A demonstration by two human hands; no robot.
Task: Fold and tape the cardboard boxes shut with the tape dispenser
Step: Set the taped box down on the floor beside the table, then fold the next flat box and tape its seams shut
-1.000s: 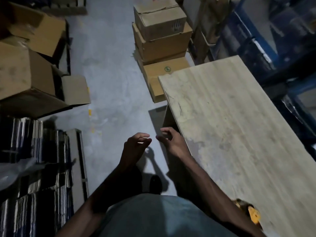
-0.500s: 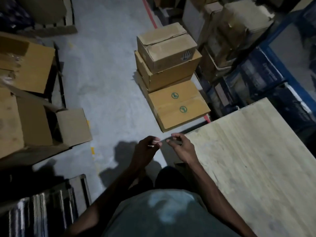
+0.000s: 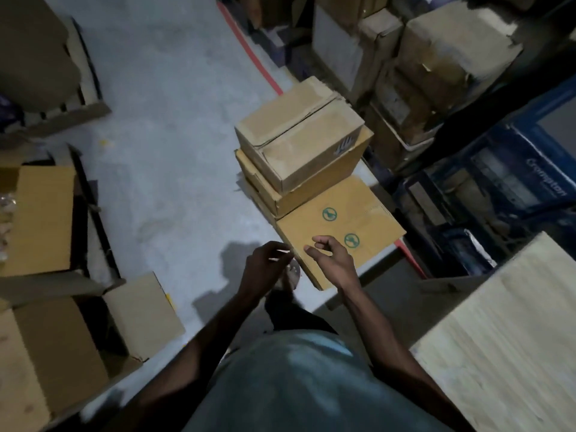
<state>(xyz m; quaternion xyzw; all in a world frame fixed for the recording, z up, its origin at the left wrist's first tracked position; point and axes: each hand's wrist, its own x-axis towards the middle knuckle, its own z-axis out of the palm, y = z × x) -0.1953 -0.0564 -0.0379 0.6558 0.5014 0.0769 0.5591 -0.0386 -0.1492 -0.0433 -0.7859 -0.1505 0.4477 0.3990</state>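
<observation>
At 12 o'clock three shut cardboard boxes stand stacked: a small top box [image 3: 299,132], flaps meeting at a centre seam, on a wider middle box [image 3: 318,190], on a broad bottom box [image 3: 339,235] bearing two green round marks. At 8 o'clock an open box [image 3: 62,350] shows spread flaps.

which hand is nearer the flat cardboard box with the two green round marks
Right. The right hand is over the flat cardboard box with green round marks; the left hand is just off its left edge.
</observation>
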